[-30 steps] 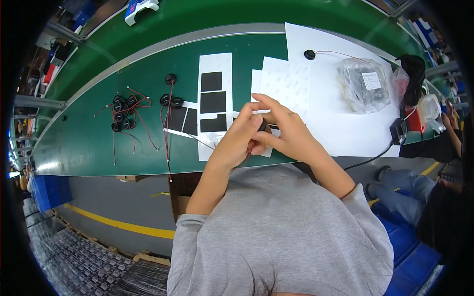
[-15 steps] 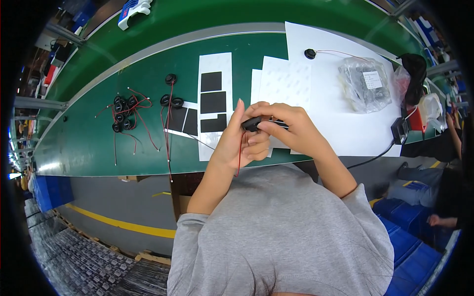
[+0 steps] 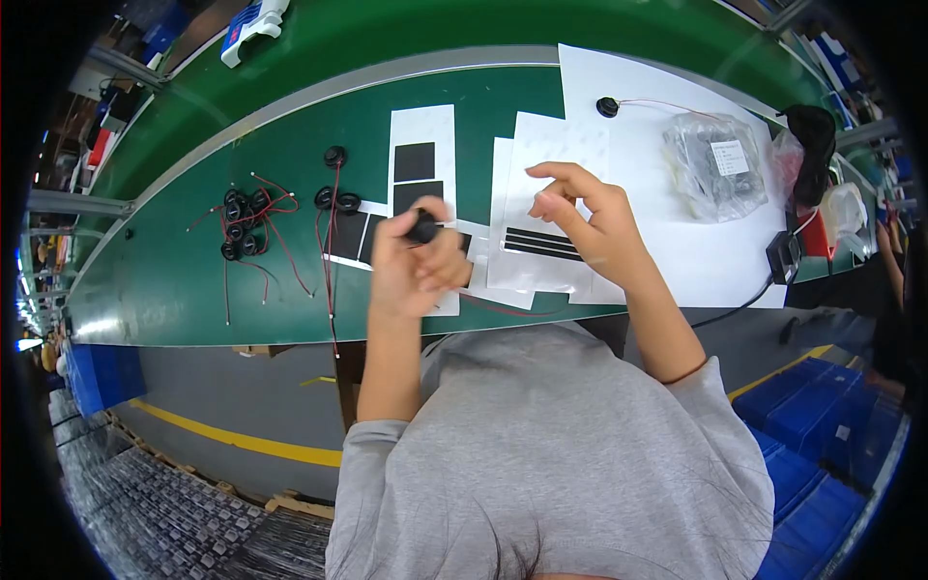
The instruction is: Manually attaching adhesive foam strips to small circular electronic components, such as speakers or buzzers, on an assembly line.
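My left hand (image 3: 414, 261) is closed around a small round black speaker (image 3: 422, 228), gripped between thumb and fingers and slightly blurred. A thin red wire (image 3: 498, 307) trails from below that hand to the right along the table's near edge. My right hand (image 3: 590, 217) hovers over white sheets, thumb and index finger apart, nothing seen between them. Beneath it lies a white sheet with long black adhesive strips (image 3: 541, 242). Partly behind my left hand is a white backing sheet (image 3: 421, 123) carrying black rectangular pads (image 3: 416, 162).
On the green table (image 3: 145, 300), several wired speakers (image 3: 242, 224) lie clustered at left, with others (image 3: 334, 157) nearer the middle. At right, a single speaker (image 3: 607, 107) and a clear plastic bag (image 3: 713, 169) rest on white paper. A black cable box (image 3: 781, 256) sits beyond.
My hands have separated. The left moved left with the speaker and lowered slightly; the right drew away and opened, uncovering the sheet of black strips.
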A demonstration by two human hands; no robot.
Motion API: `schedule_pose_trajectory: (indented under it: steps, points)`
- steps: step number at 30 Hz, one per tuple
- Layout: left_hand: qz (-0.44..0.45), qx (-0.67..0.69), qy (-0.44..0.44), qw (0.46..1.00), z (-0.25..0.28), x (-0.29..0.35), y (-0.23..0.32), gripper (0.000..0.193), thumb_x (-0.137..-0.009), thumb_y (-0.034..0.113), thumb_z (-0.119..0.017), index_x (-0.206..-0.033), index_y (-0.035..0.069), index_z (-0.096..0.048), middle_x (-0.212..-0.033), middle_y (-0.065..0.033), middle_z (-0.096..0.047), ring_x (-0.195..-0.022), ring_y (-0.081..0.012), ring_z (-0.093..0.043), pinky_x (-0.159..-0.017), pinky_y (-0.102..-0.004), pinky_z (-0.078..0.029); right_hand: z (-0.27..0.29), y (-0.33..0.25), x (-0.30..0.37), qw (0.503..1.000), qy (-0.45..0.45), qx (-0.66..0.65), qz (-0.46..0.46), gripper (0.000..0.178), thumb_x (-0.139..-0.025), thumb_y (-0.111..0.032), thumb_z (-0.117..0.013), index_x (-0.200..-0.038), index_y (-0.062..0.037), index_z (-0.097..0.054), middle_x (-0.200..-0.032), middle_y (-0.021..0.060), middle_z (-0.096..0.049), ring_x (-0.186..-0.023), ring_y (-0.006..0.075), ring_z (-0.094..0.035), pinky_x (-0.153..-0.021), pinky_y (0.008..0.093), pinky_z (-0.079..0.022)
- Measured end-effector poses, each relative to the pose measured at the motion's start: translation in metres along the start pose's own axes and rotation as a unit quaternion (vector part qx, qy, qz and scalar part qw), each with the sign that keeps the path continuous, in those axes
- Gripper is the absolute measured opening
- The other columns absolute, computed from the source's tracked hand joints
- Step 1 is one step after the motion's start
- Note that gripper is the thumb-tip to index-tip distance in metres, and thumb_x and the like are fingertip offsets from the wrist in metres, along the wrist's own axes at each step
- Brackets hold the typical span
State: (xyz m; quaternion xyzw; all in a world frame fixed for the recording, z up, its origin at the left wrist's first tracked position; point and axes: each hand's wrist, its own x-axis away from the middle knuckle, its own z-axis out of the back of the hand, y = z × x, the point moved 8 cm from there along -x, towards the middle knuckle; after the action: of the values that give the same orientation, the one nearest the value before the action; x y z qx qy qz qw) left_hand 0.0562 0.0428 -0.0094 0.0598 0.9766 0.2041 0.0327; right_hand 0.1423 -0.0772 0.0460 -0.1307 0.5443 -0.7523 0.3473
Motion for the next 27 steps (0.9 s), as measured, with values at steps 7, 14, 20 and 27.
schedule_pose_trajectory:
  steps: [7, 14, 20, 27]
  points:
    - [-0.113, -0.032, -0.038, 0.992, 0.007, 0.042, 0.056, 0.042, -0.090, 0.042, -0.022, -0.070, 0.008, -0.038, -0.037, 0.0044, -0.023, -0.026, -0.0060, -0.020, -0.031, -0.0226, -0.019, -0.070, 0.002, -0.015, 0.958, -0.104, 0.182, 0.197, 0.016, -0.073, -0.008, -0.058, -0.088, -0.0054, -0.060, -0.085, 0.0083, -0.056, -0.083, 0.0234, -0.052, -0.074, 0.0315, -0.041]
    - [-0.110, -0.001, -0.018, 0.994, 0.008, 0.046, 0.044, 0.043, -0.089, 0.044, -0.015, -0.090, 0.009, -0.040, -0.036, 0.0007, -0.031, -0.023, -0.0104, -0.027, -0.031, -0.0253, -0.023, -0.132, 0.010, -0.036, 0.924, -0.207, 0.228, 0.226, 0.017, -0.066, -0.007, -0.063, -0.083, -0.0045, -0.058, -0.084, 0.0086, -0.050, -0.084, 0.0248, -0.049, -0.073, 0.0336, -0.040]
    - [-0.034, 0.034, -0.021, 0.999, 0.024, 0.045, 0.020, 0.046, -0.088, 0.047, -0.015, -0.080, 0.011, -0.042, -0.041, -0.0056, -0.038, -0.027, -0.0163, -0.034, -0.040, -0.0281, -0.029, -0.136, 0.016, -0.045, 0.925, -0.289, 0.197, 0.146, 0.016, -0.067, -0.008, -0.063, -0.078, -0.0056, -0.053, -0.083, 0.0099, -0.048, -0.083, 0.0272, -0.049, -0.072, 0.0354, -0.040]
    - [-0.088, -0.101, 0.167, 0.977, 0.050, 0.043, 0.018, 0.036, -0.088, 0.031, -0.029, -0.070, 0.003, -0.042, -0.046, 0.0009, -0.026, -0.039, -0.0093, -0.025, -0.043, -0.0242, -0.024, -0.133, 0.012, -0.043, 0.927, -0.246, 0.192, 0.211, 0.015, -0.066, -0.008, -0.062, -0.073, -0.0057, -0.049, -0.080, 0.0089, -0.046, -0.081, 0.0263, -0.049, -0.068, 0.0355, -0.040]
